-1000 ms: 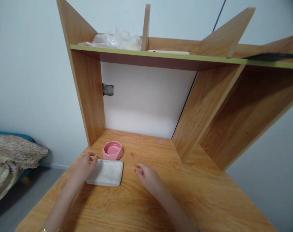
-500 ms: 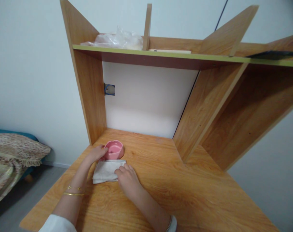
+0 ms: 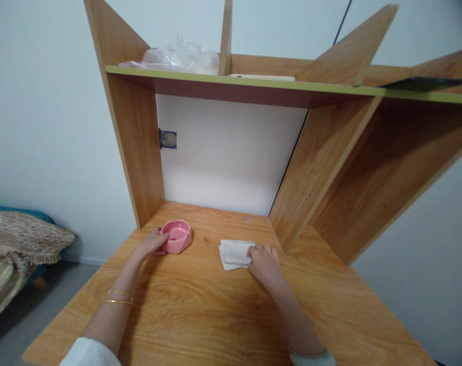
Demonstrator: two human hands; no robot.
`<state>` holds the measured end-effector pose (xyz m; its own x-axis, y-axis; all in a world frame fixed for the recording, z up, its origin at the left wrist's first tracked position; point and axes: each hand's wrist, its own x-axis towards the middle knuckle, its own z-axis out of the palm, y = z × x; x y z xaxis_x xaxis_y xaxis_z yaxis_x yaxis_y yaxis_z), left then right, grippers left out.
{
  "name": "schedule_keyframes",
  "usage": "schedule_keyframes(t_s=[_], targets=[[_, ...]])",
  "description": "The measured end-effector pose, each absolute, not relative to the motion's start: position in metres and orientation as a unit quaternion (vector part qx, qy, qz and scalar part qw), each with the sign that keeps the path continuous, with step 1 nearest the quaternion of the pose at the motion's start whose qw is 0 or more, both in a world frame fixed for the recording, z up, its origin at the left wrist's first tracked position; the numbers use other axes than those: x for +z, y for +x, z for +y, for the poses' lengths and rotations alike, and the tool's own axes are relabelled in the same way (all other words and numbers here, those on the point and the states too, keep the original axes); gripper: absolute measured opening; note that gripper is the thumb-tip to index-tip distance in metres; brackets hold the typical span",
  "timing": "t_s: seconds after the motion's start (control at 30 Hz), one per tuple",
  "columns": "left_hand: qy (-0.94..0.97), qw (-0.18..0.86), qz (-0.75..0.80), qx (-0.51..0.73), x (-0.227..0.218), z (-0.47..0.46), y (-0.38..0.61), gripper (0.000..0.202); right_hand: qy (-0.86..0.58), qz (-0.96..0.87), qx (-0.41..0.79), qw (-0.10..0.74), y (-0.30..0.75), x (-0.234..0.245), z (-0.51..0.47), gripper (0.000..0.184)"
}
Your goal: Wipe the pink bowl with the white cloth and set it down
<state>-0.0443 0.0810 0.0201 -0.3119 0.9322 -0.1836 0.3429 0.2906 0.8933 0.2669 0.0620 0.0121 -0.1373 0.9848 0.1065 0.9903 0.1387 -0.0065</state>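
At the back left of the wooden desk (image 3: 200,300) stands a pink ashtray (image 3: 176,243) with notches in its rim. My left hand (image 3: 154,241) grips its left side, thumb at the rim and fingers around the outer wall. A folded whitish cloth (image 3: 234,254) lies flat on the desk, well to the right of the ashtray. My right hand (image 3: 264,259) has its fingers closed on the cloth's right edge, and the fingertips are partly hidden.
Wooden side panels (image 3: 134,147) and a shelf (image 3: 254,86) with a green edge enclose the desk's back. On the shelf lie a clear plastic bag (image 3: 181,57) and a dark flat object (image 3: 424,83). A patterned blanket (image 3: 21,244) is at far left.
My right hand has slid the cloth rightward and slightly back across the desk, away from the ashtray. The left hand keeps its hold on the ashtray, which stays in nearly the same place.
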Motion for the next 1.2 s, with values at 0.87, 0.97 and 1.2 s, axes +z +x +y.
schedule_keyframes(t_s=[0.87,0.97,1.2], targets=[[0.639,0.316,0.552,0.433,0.0,0.063,0.043,0.041,-0.457,-0.707,0.175,0.511,0.233,-0.01,0.063,0.018],[0.652,0.284,0.563,0.421,0.002,0.061,0.046,0.044,-0.455,-0.7,0.202,0.511,0.228,-0.015,0.062,0.024],[0.681,0.255,0.564,0.391,0.01,0.051,0.054,0.053,-0.547,-0.627,0.2,0.517,0.226,-0.044,0.074,0.039]])
